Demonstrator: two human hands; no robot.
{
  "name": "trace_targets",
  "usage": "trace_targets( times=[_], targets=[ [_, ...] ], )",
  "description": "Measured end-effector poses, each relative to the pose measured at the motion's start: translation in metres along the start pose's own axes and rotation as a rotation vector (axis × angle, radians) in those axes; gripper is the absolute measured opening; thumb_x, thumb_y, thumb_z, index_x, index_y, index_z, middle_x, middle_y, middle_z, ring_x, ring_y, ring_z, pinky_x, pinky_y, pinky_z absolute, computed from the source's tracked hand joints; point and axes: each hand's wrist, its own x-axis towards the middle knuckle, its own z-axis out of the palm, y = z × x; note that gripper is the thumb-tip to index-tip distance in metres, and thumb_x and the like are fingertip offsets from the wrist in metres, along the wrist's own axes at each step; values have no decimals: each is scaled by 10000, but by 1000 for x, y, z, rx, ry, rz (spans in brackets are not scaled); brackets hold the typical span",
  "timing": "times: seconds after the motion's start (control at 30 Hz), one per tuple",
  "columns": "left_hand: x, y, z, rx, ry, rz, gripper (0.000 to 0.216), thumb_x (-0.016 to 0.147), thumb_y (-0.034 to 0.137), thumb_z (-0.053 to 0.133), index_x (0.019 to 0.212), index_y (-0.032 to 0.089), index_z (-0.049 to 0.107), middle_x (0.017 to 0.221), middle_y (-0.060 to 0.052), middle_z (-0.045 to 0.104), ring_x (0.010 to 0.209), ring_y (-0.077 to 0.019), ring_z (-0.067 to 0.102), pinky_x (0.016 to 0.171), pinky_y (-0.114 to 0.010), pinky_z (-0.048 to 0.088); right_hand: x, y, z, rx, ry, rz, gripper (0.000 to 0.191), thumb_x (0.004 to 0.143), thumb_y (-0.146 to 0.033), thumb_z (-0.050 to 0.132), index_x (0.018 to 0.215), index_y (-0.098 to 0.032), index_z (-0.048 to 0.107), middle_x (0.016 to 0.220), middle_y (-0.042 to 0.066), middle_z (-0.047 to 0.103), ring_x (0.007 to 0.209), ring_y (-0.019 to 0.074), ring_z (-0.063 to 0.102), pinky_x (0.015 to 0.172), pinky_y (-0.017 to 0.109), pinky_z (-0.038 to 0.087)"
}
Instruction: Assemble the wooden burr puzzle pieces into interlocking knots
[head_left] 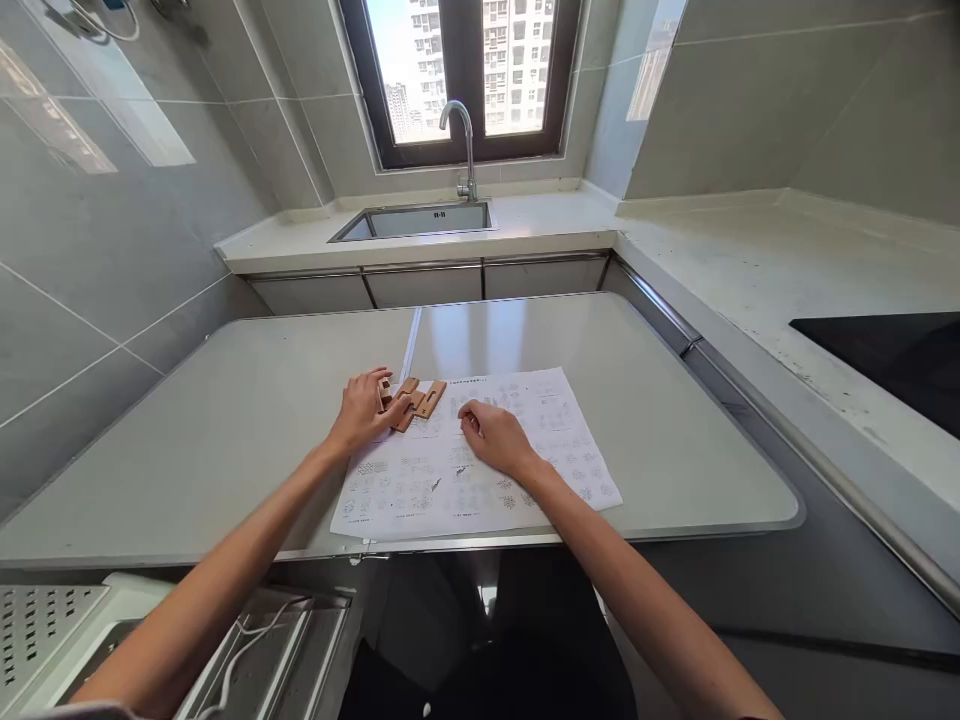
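Note:
Several small brown wooden puzzle pieces (pixel 431 398), flat and with slots cut in them, lie together on the upper left part of a large printed paper sheet (pixel 480 500). My left hand (pixel 365 408) is closed around a notched wooden piece (pixel 385 393) at the left of this group, its thumb reaching over the nearest flat pieces. Over the middle of the sheet, my right hand (pixel 495 437) has its fingers curled inward, to the right of the pieces. Whatever its fingertips hold, if anything, is hidden. Rows of small line drawings cover the paper.
The sheet lies on a pale folding table (pixel 675 450) with rounded corners. Behind it are a counter with a sink (pixel 420 220) and a faucet (pixel 469 150) under a window. A black cooktop (pixel 892 350) sits at right. A white appliance (pixel 60 620) stands below left.

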Motion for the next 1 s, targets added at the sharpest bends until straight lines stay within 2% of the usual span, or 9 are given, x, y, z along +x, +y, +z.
trace_targets(
  times=[0.07,0.2,0.43,0.63,0.77,0.9,1.0],
  targets=[
    [5,-6,4,-23,-36,-83,683,961,691,486,1391,166,563,1402,-166,625,1327,-369,524,1124,-515,416,0,1,0,-3,-3,0,166,978,-124,521,1024,-227,642,832,5,693,750,185,625,694,296,422],
    [17,-14,12,-7,-55,-101,725,947,710,469,1367,132,593,1196,-162,700,1200,-357,595,1061,-496,462,0,3,-1,-7,-2,3,166,982,-122,522,1025,-229,641,833,2,698,749,178,628,693,288,420],
    [25,-25,12,60,0,-103,569,975,607,436,1231,141,638,1227,-180,694,1172,-332,616,1024,-462,484,2,8,0,7,7,9,159,985,-129,536,1033,-232,646,823,-5,702,748,172,636,692,280,428],
    [17,-28,0,180,37,-95,444,961,557,457,1051,184,680,1139,-164,705,1098,-345,617,993,-482,473,4,10,2,28,9,15,164,977,-131,538,1030,-239,648,789,-17,682,728,171,631,686,282,432],
    [11,-32,-12,269,51,-123,384,932,551,510,922,208,682,1042,-122,728,982,-315,650,841,-415,502,4,8,2,39,9,29,162,967,-128,547,1014,-241,654,775,-19,681,722,173,628,683,284,426],
    [3,-32,-19,266,68,-169,384,935,552,514,957,207,681,971,-100,739,917,-293,669,758,-376,499,4,7,2,67,6,52,165,960,-134,542,1010,-238,660,790,-13,697,724,176,629,679,288,432],
    [-8,-15,-20,223,91,-78,371,934,527,534,1032,194,666,986,-108,735,936,-289,678,797,-386,520,5,8,2,98,3,72,164,941,-132,553,998,-236,666,785,-14,703,706,174,622,687,294,447]
  ],
)
